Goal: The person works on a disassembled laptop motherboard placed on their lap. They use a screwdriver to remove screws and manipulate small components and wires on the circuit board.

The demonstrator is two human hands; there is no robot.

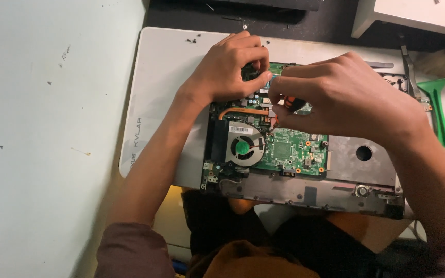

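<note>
while the opened laptop chassis [356, 164] lies on a white mat [166, 67] on the counter, fan [243, 148] nearest, green motherboard [289, 149] beside it, right hand [336, 95] pinches an orange-handled tool [290, 104] over the board, left hand [230, 67] curled, fingertips pressing the board's far edge, green pry tool [441, 110] off right.

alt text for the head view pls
Two bare hands work over an opened laptop chassis on a white mat: the left hand rests on the green motherboard, the right hand pinches an orange-and-black tool above it. A cooling fan shows below; a green pry tool lies at right.
</note>
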